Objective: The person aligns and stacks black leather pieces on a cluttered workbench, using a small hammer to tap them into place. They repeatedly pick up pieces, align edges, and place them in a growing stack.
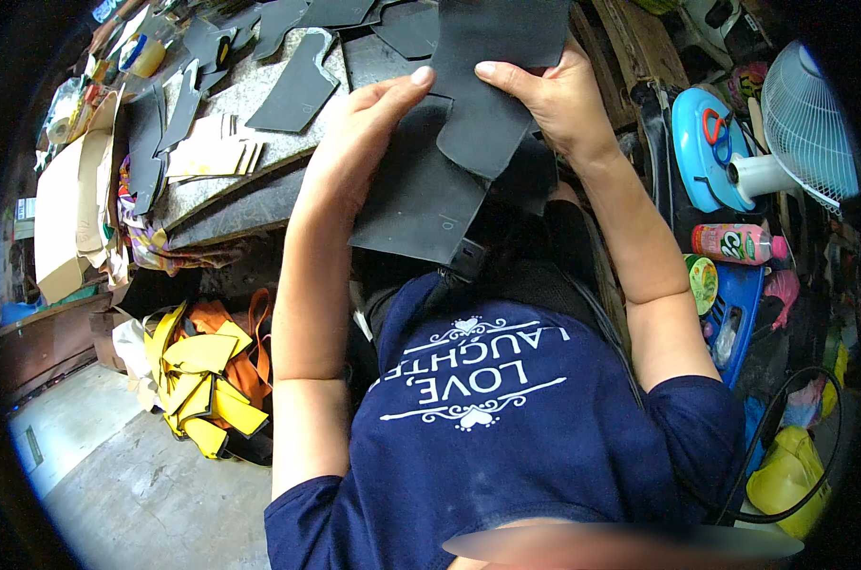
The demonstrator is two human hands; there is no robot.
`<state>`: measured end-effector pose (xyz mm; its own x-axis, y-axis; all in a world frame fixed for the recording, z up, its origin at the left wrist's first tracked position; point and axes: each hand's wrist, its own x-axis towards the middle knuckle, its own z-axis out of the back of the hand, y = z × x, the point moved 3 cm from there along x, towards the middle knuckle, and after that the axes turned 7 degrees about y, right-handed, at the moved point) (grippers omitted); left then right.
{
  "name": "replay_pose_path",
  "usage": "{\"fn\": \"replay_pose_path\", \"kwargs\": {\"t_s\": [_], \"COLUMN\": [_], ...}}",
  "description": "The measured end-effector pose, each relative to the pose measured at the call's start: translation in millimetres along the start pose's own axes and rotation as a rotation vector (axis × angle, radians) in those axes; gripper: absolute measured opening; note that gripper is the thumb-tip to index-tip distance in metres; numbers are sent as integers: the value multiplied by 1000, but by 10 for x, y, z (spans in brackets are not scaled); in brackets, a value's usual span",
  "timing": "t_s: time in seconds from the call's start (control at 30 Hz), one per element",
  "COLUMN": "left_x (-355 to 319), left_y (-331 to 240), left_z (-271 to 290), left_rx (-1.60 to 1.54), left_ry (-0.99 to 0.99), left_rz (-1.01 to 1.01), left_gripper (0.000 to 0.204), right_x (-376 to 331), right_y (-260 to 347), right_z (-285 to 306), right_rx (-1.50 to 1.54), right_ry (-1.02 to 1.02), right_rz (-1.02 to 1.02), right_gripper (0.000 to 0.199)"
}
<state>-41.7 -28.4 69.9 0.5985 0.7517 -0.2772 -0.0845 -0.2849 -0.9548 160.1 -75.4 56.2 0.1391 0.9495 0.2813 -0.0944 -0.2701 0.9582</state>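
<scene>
holding two dark cut sheets up in front of the chest, the person has both hands on the stack. the left hand [359, 142] lies flat along the left edge of the lower dark sheet [411, 204], fingers [402, 90] pressed together and stretched upward, thumb hidden behind. the right hand [554, 100] pinches the upper dark sheet [492, 85] from the right, thumb on top, other fingers underneath and out of sight. both sheets run long from top right to lower left, overlapping between the hands, well above the counter [259, 157], where more dark cut pieces [297, 90] lie.
</scene>
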Motion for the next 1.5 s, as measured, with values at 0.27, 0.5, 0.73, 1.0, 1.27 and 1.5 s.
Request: {"fn": "replay_pose_path", "kwargs": {"t_s": [0.27,0.5,0.73,1.0,1.27,1.5], "left_x": [233,230,255,346,307,23], "left_y": [-59,-100,-121,-54,-26,-9], "left_z": [-93,-184,-171,-173,-170,-54], "left_rx": [30,-6,126,198,70,-41], "left_ry": [229,256,221,161,165,309], "left_rz": [-285,-302,-289,-256,-155,-153], "left_gripper": [36,34,34,38,44,46], "right_x": [-71,-197,-225,-240,-260,-237], "right_y": [202,337,284,243,143,184], "right_z": [-42,-97,-144,-176,-170,-163], "right_rx": [318,504,269,271,497,344], "right_ry": [50,204,79,34,143,45], "right_rz": [36,-345,-236,-283,-320,-224], "right_gripper": [54,49,45,45,43,45]}}
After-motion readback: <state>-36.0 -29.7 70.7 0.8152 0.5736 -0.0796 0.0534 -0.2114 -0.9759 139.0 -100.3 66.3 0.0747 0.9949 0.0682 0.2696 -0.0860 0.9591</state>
